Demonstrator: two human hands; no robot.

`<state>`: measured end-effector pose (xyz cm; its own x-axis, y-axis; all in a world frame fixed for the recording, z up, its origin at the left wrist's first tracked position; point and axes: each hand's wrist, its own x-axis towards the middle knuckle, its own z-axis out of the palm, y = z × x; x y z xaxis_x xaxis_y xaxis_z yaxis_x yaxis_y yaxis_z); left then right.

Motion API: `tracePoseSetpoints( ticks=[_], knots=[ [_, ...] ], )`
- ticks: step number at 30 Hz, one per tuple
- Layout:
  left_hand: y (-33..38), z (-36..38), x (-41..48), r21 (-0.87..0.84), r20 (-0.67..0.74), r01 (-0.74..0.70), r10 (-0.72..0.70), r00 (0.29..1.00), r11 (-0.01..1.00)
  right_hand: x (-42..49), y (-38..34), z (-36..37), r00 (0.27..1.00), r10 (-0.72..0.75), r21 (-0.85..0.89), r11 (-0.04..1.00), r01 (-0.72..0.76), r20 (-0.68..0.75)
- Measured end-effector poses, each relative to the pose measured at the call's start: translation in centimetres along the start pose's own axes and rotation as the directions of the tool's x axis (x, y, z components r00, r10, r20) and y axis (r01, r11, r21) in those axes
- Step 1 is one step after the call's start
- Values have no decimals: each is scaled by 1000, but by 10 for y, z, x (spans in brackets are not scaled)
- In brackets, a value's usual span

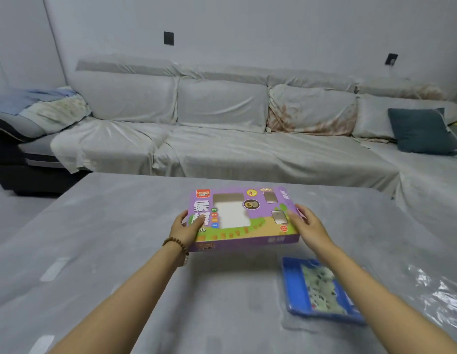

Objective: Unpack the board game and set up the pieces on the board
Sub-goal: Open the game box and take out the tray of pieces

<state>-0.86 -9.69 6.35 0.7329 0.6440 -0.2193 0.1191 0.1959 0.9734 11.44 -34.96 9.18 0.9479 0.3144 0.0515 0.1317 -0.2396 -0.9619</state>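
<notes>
A flat purple game box (pixel 241 218) with a clear window in its lid is held a little above the grey table (pixel 120 238), in the middle of the view. My left hand (pixel 187 227) grips its left edge, thumb on top of the lid. My right hand (pixel 307 222) grips the right edge. A blue tray (pixel 295 290) with pale pieces under clear plastic lies on the table at the near right, below my right forearm.
Crinkled clear plastic (pixel 436 297) lies on the table's right side. A long sofa (pixel 222 139) under a light cover runs behind the table, with a dark teal cushion (pixel 421 130) at its right and folded bedding (pixel 43 106) at its left.
</notes>
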Motion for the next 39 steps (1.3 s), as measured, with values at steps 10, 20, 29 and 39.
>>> tracePoseSetpoints(
  ticks=[10,20,29,39],
  knots=[
    [-19,173,57,80,211,-33,16,977,996,58,73,-83,995,20,-326,945,12,95],
    [-65,256,95,683,598,-550,66,799,480,104,128,-114,995,94,-801,597,-44,15],
    [-66,304,148,582,776,-766,95,623,271,173,145,-130,989,107,-826,563,23,100],
    [-76,326,147,555,749,-732,145,647,395,205,153,-149,980,194,-874,483,-54,47]
  ],
)
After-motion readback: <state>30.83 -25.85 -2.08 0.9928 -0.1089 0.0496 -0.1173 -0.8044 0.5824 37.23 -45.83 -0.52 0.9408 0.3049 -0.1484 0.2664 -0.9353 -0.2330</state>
